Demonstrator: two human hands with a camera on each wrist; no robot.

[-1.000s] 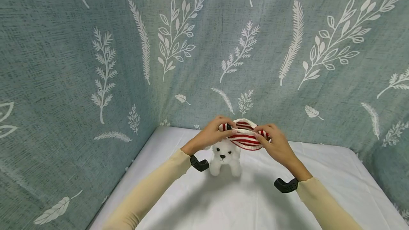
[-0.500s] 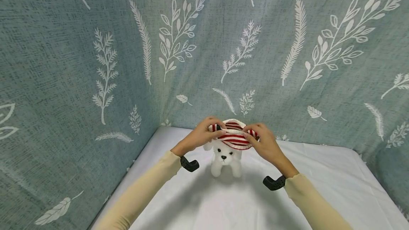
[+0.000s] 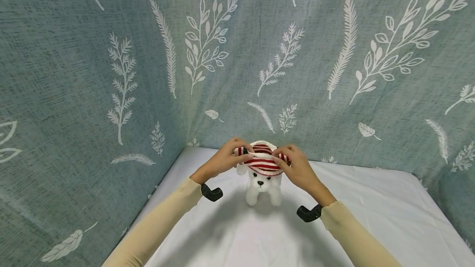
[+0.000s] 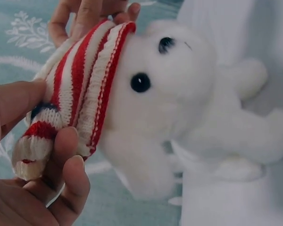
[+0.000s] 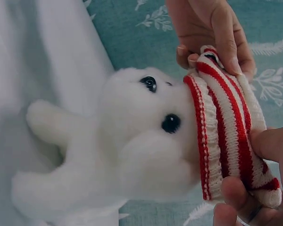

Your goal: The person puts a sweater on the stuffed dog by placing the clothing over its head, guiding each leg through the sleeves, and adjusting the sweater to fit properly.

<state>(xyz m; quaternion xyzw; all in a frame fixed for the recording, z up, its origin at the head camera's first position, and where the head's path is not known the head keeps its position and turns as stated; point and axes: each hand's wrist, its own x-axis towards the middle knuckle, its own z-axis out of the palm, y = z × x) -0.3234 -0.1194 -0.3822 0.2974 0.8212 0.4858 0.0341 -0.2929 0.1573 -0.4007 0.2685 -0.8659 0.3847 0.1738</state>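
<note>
A white plush dog (image 3: 265,191) stands upright on the white cloth, facing me. Over the top of its head lies a small red-and-white striped knitted sweater (image 3: 262,163), its hem just above the black eyes. My left hand (image 3: 224,159) pinches the sweater's left side, thumb in front and fingers behind, by a short sleeve (image 4: 40,134) in the left wrist view. On the opposite side my right hand (image 3: 299,169) pinches it the same way. In the right wrist view the hem (image 5: 203,136) rests against the dog's forehead, and a floppy ear hangs below it.
White cloth (image 3: 371,201) covers the table. Blue-green curtains (image 3: 230,73) with white leaf prints hang behind and at the sides, close to the table's back edge. A black wrist camera mount (image 3: 212,193) sits on the left wrist, another (image 3: 309,213) on the right.
Both hands have moved left and slightly down with the sweater, from the right of the dog's head to directly over it. The dog stays in place.
</note>
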